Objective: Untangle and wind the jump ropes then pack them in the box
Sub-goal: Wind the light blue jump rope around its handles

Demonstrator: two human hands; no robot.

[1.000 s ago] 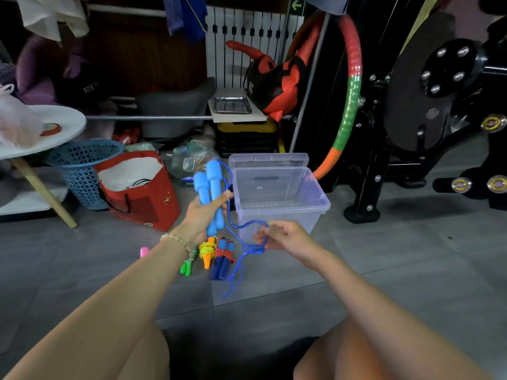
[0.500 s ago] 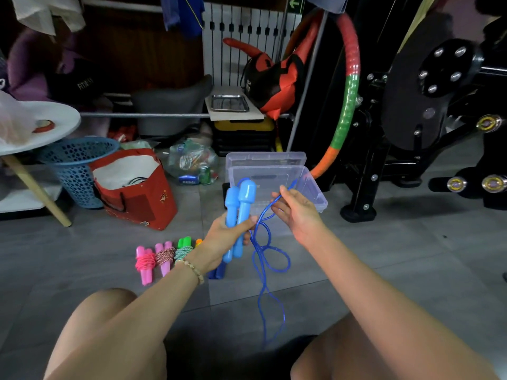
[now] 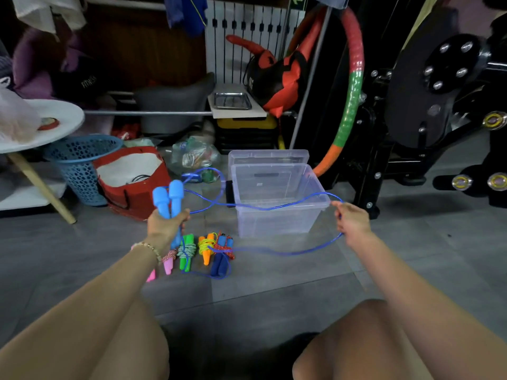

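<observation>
My left hand [image 3: 166, 224] grips the two light blue handles [image 3: 167, 197] of a jump rope upright, left of the clear plastic box [image 3: 277, 220]. Its blue cord [image 3: 263, 207] runs across the front of the box to my right hand [image 3: 352, 222], which pinches it to the right of the box. A lower strand [image 3: 288, 253] loops back along the floor. Several wound ropes lie in a row on the floor below my left hand: pink [image 3: 167, 266], green [image 3: 186, 249], orange [image 3: 206, 246] and dark blue [image 3: 220, 260]. The box is open and empty.
The box lid [image 3: 269, 156] leans behind the box. A red bag [image 3: 137, 198] and a blue basket [image 3: 79, 163] stand at the left, under a white round table [image 3: 59, 120]. A striped hoop [image 3: 349, 100] and black gym equipment [image 3: 439, 105] stand at the right. My knees fill the foreground.
My right hand has swung out to the right, pulling the blue cord taut across the box. My left hand with the handles has shifted left and slightly down.
</observation>
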